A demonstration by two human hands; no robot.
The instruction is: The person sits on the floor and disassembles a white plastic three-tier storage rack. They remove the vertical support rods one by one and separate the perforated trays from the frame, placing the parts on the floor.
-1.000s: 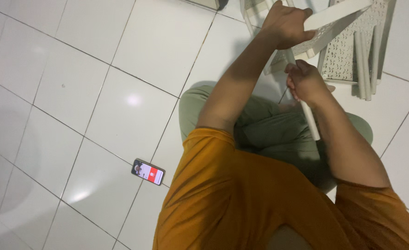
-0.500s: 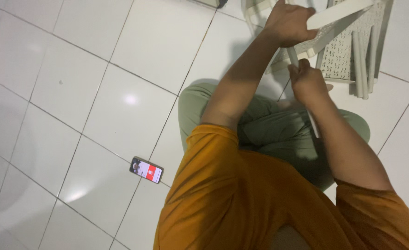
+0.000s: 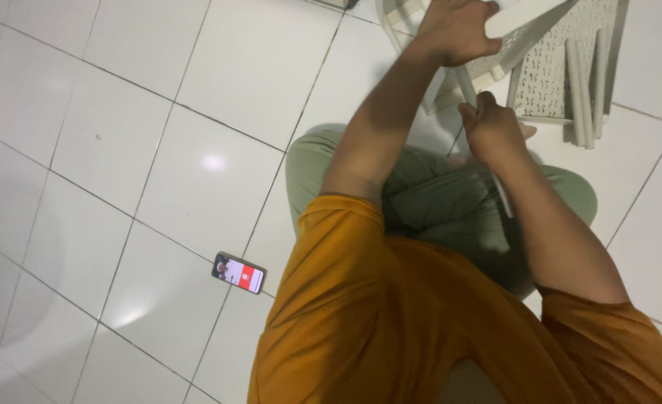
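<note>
Here, the person sits cross-legged on a white tiled floor (image 3: 196, 82), wearing an orange shirt (image 3: 391, 322) and green trousers (image 3: 435, 209).

The left hand (image 3: 458, 30) is at the upper edge of the view. Its fingers are closed over the edge of a pale plastic panel (image 3: 529, 11) that slants across the top of the frame. The panel rests against a perforated shelf piece (image 3: 544, 75) lying on the floor beyond the knees.

The right hand (image 3: 492, 131) is lower, just beside the left hand and above the lap. Its fingers are clenched in a fist around a thin white rod (image 3: 465, 86). The rod's upper end points toward the perforated piece; its lower end emerges below the fist and lies over the trousers.

Several loose white tubes (image 3: 585, 90) lie side by side on the shelf piece, to the right of both hands.

A phone (image 3: 239, 273) with a lit screen lies flat on the floor, well apart from the hands, to the person's left.
</note>
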